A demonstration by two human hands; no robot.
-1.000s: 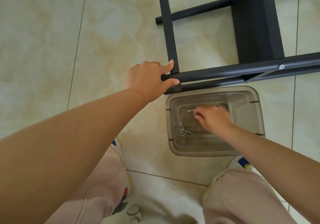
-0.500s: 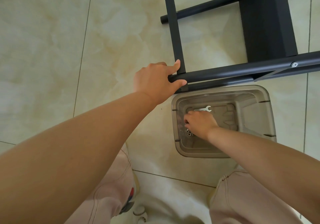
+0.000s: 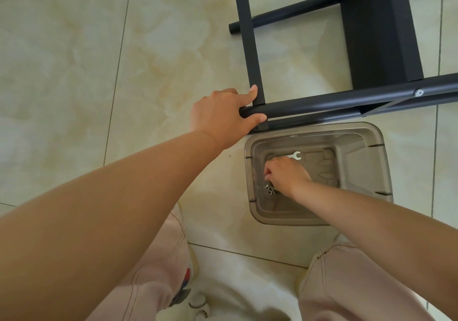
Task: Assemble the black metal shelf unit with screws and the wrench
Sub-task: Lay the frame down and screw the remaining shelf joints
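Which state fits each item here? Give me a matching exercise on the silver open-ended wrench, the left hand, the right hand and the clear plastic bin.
Items:
1. silver open-ended wrench
2. left hand
3. right hand
4. clear plastic bin

States:
A. grips a black metal frame tube
B. stands on the tiled floor
C. lies loose in the bin
D. reaches toward small screws

Pairs: 1-C, 2-A, 3-D, 4-B

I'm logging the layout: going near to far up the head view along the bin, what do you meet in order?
Screws → right hand → wrench → far rim of the clear bin → black frame tube held by the left hand.
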